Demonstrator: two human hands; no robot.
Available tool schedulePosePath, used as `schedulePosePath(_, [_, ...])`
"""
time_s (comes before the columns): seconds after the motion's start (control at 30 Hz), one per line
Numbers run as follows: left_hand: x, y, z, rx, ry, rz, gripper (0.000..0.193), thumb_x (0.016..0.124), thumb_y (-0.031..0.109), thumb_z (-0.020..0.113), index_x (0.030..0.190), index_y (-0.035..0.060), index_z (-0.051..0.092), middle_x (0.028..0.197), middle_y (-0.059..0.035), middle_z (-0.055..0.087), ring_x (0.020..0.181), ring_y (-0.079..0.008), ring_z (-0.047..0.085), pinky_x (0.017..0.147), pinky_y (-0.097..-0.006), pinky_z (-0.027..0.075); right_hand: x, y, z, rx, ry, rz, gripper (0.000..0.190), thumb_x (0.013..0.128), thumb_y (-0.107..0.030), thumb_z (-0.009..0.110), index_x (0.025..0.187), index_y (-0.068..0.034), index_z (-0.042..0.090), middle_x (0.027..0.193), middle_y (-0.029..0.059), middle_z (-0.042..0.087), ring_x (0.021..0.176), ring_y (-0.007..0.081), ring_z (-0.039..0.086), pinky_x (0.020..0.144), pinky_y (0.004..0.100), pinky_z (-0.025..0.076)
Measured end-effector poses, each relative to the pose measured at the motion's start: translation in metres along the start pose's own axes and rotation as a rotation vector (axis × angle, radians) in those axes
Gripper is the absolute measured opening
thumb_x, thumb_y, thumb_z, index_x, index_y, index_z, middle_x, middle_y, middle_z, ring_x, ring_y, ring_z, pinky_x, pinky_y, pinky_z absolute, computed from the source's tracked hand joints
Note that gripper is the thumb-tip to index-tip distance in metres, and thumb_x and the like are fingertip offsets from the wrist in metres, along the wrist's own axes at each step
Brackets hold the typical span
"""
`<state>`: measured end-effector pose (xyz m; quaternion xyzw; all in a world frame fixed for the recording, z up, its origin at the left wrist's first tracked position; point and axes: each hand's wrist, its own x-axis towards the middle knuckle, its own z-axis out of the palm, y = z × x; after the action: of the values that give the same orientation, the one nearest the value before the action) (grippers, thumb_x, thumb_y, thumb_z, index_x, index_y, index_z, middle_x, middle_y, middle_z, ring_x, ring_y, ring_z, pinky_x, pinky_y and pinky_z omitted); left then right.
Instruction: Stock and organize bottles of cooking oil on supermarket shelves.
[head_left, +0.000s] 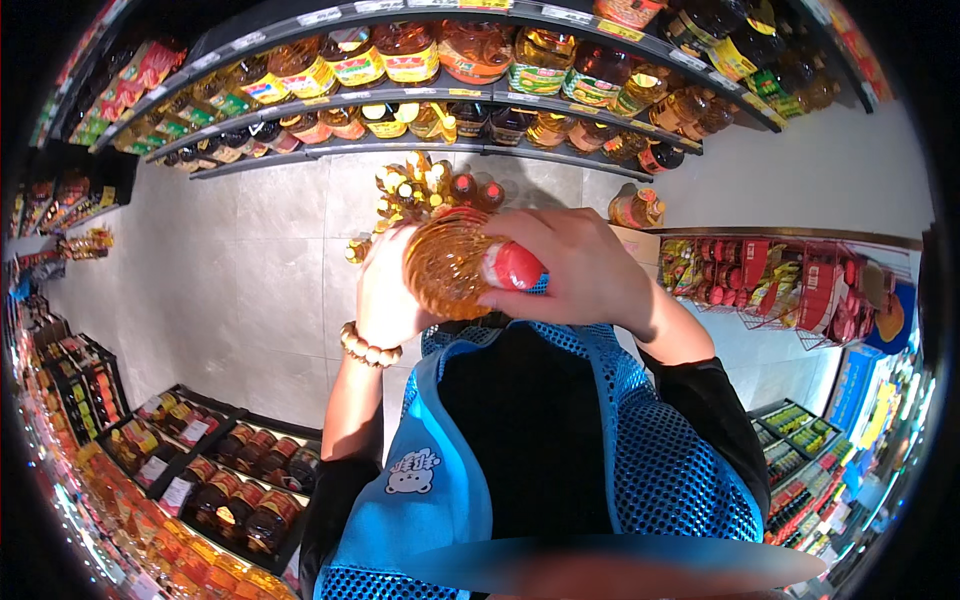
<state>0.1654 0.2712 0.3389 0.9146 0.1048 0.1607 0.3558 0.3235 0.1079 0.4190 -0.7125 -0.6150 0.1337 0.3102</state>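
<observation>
A large clear plastic bottle of amber cooking oil (448, 262) is held in front of my chest, its red cap (514, 266) pointing right and up toward me. My left hand (388, 289) is closed around the bottle's left side; most of the fingers are hidden behind it. Around the neck and cap, my right hand (581, 262) curls from the right. On the floor just beyond stands a cluster of oil bottles (416, 184) with yellow caps. Two dark bottles with red caps (478, 189) stand to the right of the cluster.
Ahead rises a shelf rack (420, 96) lined with oil bottles and price tags. A lone oil bottle (637, 206) stands by a cardboard box (636, 244) on the right. Red wire baskets (750, 277) hold packaged goods. Behind me at left is a display case (217, 465) of bottles.
</observation>
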Motion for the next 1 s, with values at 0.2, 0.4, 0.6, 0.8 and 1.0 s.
schedulePosePath(0.2, [-0.033,-0.049,0.03,-0.059,0.154,0.07,0.08,0.049,0.027,0.087,0.114,0.0023,0.048,0.103,-0.0196,0.057,0.097,-0.0374,0.055,0.084,-0.0457,0.043,0.012,-0.016,0.028,-0.095,-0.2,0.171,0.042,0.07,-0.03,0.076,0.093,-0.003,0.053,0.076,0.0171,0.062,0.067,0.036,0.061,0.06,0.0404,0.048])
schedulePosePath(0.4, [-0.053,-0.086,0.048,-0.176,0.062,0.026,0.077,0.049,0.026,0.086,0.113,0.0042,0.049,0.103,-0.0182,0.056,0.097,-0.0374,0.054,0.083,-0.0454,0.043,0.028,-0.022,0.064,-0.168,-0.355,0.307,0.046,0.071,-0.034,0.074,0.093,-0.001,0.05,0.068,0.0203,0.061,0.069,0.0396,0.061,0.061,0.0427,0.048])
schedulePosePath(0.6, [-0.07,-0.113,0.077,-0.298,-0.008,0.015,0.072,0.052,0.025,0.085,0.112,0.0047,0.051,0.103,-0.017,0.056,0.096,-0.0372,0.053,0.084,-0.0445,0.043,0.032,-0.024,0.086,-0.179,-0.433,0.306,0.045,0.073,-0.039,0.07,0.088,-0.004,0.047,0.066,0.0191,0.061,0.067,0.0395,0.061,0.06,0.0439,0.048])
schedulePosePath(0.8, [-0.067,-0.109,0.073,-0.329,-0.219,0.08,0.074,0.055,0.021,0.084,0.118,0.0025,0.049,0.116,-0.0195,0.051,0.107,-0.0379,0.05,0.093,-0.0427,0.041,0.018,-0.007,0.117,-0.21,-0.429,0.368,0.044,0.071,-0.04,0.069,0.088,-0.004,0.048,0.063,0.017,0.06,0.065,0.0363,0.062,0.057,0.0439,0.049])
schedulePosePath(1.0, [-0.092,-0.147,0.086,-0.273,-0.166,-0.225,0.083,0.061,0.02,0.083,0.129,0.002,0.039,0.134,-0.0216,0.035,0.123,-0.038,0.041,0.099,-0.0425,0.04,-0.011,0.036,0.148,-0.426,-0.534,0.397,0.036,0.069,-0.025,0.064,0.096,-0.005,0.049,0.063,0.0151,0.062,0.064,0.0332,0.065,0.056,0.0461,0.051])
